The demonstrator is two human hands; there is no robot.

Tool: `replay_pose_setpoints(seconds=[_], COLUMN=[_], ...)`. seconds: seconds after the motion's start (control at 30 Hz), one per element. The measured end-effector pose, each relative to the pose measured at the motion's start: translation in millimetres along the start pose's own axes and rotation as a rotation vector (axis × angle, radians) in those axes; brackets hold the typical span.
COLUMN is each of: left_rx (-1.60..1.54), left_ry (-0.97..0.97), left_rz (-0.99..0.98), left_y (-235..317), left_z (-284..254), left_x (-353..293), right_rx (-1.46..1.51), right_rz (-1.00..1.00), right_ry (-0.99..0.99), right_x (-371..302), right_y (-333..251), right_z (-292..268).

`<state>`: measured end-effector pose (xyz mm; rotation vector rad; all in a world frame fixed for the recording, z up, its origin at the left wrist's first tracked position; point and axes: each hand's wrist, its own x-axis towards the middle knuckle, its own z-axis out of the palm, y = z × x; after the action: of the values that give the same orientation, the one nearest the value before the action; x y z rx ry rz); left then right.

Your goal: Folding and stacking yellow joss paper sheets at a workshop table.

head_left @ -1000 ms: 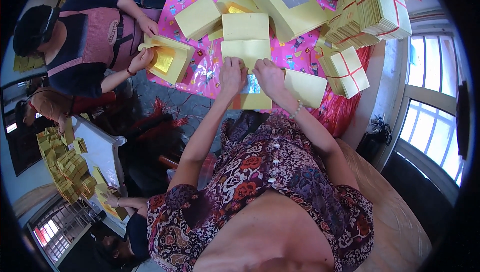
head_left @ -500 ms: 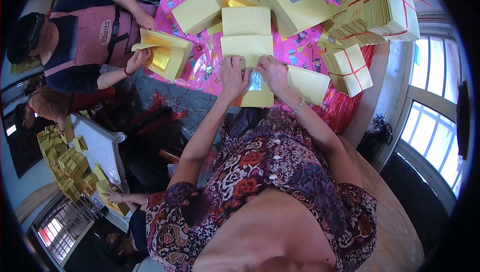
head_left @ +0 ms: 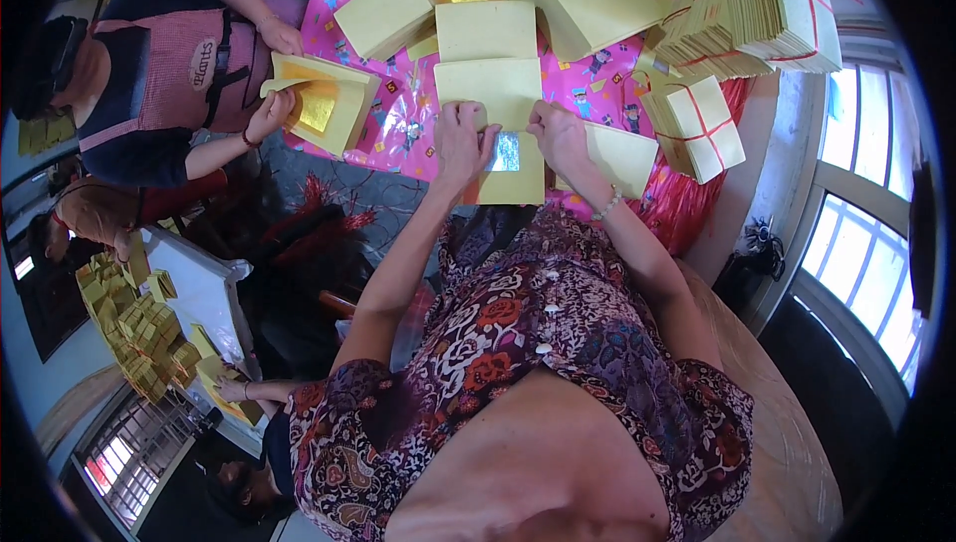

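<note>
In front of me lies a yellow paper sheet [head_left: 516, 189] with a shiny silver foil patch [head_left: 506, 150] on its near half. My left hand [head_left: 463, 148] is closed at its left side, fingers curled over the paper and thumb beside the foil. Pinched fingers of my right hand [head_left: 561, 135] grip the sheet's right edge. Behind it stands a stack of yellow paper [head_left: 486, 32]. Another yellow stack [head_left: 625, 158] lies by my right wrist, partly hidden by it.
A pink patterned cloth [head_left: 398, 148] covers the table. Red-tied paper bundles [head_left: 697, 129] stand at the right, and a large stack [head_left: 578, 4] behind. A co-worker [head_left: 149, 84] at the left handles gold-foil paper [head_left: 324, 109]. More people sit around a white-covered table [head_left: 209, 288].
My right hand has moved right, away from the left hand, to the sheet's right edge. My left hand has hardly moved. The co-worker's gold-foil paper has opened wider.
</note>
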<state>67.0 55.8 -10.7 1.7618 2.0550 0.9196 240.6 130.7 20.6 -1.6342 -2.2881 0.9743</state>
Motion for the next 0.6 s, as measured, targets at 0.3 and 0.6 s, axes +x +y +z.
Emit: replay_pose_setpoints(seconds=[0.3, 0.6], left_rx=[0.008, 0.021], left_ry=[-0.009, -0.014], left_rz=[-0.013, -0.018], left_y=[-0.5, -0.3], left_z=[-0.4, -1.1], left_x=[1.3, -1.0], right_rx=[-0.197, -0.276], right_rz=[0.097, 0.013], right_ry=[-0.124, -0.108], right_x=[9.8, 10.1], right_y=[-9.0, -8.9], right_z=[-14.8, -14.2])
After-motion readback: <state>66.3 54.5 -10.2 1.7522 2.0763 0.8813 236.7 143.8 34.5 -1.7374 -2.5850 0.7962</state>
